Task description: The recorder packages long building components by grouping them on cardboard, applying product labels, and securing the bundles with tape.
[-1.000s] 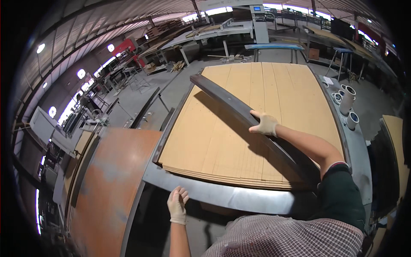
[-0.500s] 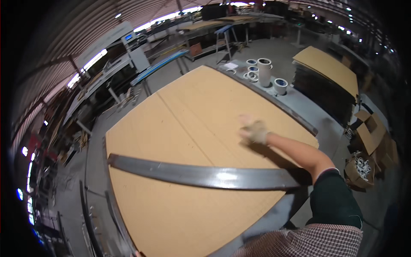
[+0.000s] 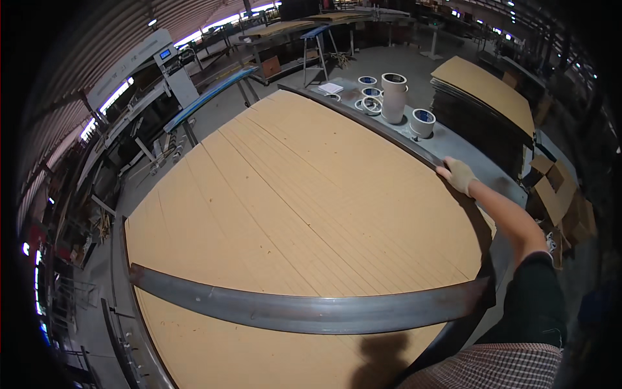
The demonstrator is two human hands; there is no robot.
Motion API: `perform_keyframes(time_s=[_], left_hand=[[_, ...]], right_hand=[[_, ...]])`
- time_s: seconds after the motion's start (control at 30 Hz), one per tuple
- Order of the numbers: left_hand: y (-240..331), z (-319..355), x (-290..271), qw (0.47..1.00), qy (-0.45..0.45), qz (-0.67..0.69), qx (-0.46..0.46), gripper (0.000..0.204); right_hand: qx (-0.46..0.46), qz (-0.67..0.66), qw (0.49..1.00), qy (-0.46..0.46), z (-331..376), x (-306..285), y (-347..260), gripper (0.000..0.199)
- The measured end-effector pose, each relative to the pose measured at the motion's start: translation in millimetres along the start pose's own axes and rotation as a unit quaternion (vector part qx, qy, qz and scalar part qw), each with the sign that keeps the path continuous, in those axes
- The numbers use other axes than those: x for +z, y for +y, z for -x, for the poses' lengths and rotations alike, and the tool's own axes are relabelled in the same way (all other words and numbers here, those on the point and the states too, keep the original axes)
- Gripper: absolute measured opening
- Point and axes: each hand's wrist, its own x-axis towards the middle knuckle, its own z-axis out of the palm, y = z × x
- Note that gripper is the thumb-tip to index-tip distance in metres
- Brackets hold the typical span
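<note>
A broad tan board [image 3: 259, 194], scored with several thin lines, lies before me. Along its far right edge runs a long dark metal bar [image 3: 382, 133]. My right hand [image 3: 460, 176], in a pale glove that leaves the fingertips bare, is closed on this bar near its right end. Across the near part of the board rests a wide grey metal strip [image 3: 311, 314], spanning it from left to right and touched by no hand. My left hand is out of the picture.
White tape rolls [image 3: 422, 123] and a tall white cylinder [image 3: 393, 100] stand on a grey surface beyond the bar. A stack of sheets [image 3: 486, 87] is at the far right, with opened cardboard boxes [image 3: 554, 194] nearer. A machine [image 3: 178, 84] stands far left.
My right hand has moved from above the board out to the right and taken hold of the dark bar. The view has shifted; fingertips at the lower edge have gone from sight.
</note>
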Motion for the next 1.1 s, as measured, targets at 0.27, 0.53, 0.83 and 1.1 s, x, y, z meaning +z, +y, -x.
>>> perform_keyframes(time_s=[0.27, 0.53, 0.83, 1.1], left_hand=[[-30.6, -188.6, 85.1, 0.989, 0.013, 0.131, -0.068, 0.082], [-62.2, -87.0, 71.2, 0.997, -0.009, 0.076, -0.017, 0.092], [-156.6, 37.1, 32.6, 0.987, -0.046, 0.145, -0.055, 0.087], [-200.9, 90.2, 38.2, 0.985, -0.028, 0.158, 0.058, 0.081]], right_hand=[[0.0, -0.015, 1.0, -0.003, -109.5, 43.4, -46.0, 0.095], [-0.006, -0.029, 0.999, -0.041, -91.8, 30.5, 15.1, 0.087], [0.042, -0.044, 0.998, 0.018, 69.0, -13.5, 70.4, 0.082], [-0.037, -0.022, 0.998, 0.041, 186.8, -30.8, 150.9, 0.082]])
